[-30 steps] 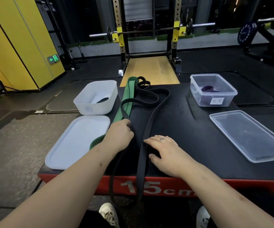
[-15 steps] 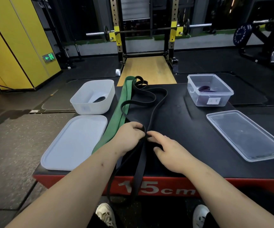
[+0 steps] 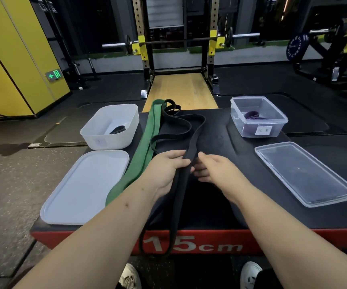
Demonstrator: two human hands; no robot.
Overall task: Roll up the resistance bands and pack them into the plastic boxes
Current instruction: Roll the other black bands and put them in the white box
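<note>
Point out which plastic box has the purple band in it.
The clear box at the far right, labelled on its front, holds the rolled purple band. The white opaque box on the left holds a black band instead.

Black-topped platform [image 3: 206, 205], red front. Left: white box [image 3: 108, 140] at rear, white lid [image 3: 85, 188] nearer. Centre: green band [image 3: 145, 140] lengthwise, black band [image 3: 195, 132] beside it, looped, draped over front edge. Right: clear box [image 3: 249, 130] at rear, clear lid [image 3: 306, 174] nearer.
</note>
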